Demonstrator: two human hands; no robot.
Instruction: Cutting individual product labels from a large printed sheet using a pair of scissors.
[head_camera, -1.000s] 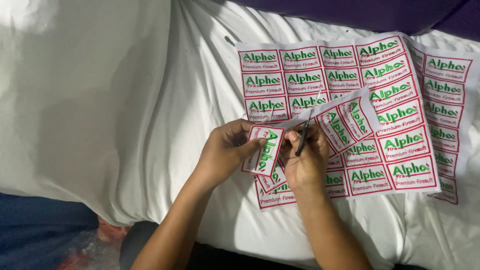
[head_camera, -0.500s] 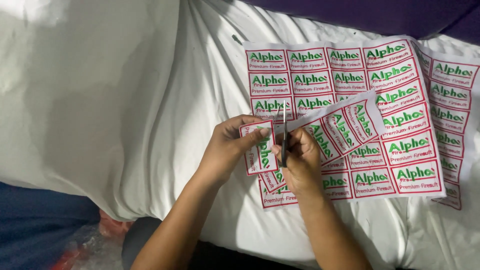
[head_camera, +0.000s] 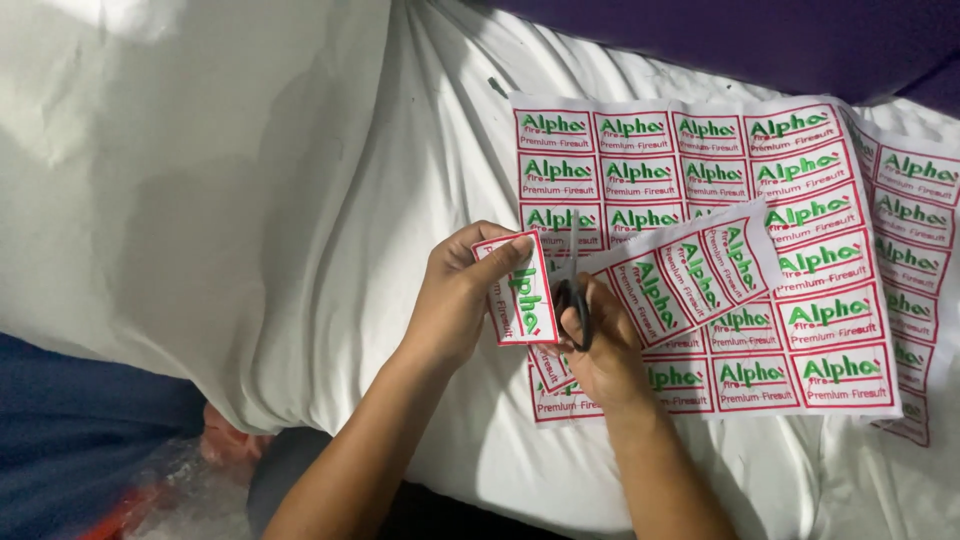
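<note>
The left hand pinches a label at the end of a strip, fingers closed on it. The right hand grips scissors, blades up between label and strip, above a printed sheet on white cloth.

Bed covered by a rumpled white sheet, large printed label sheet lying flat on it toward 2 o'clock, second label sheet overlapping at 3 o'clock
</note>
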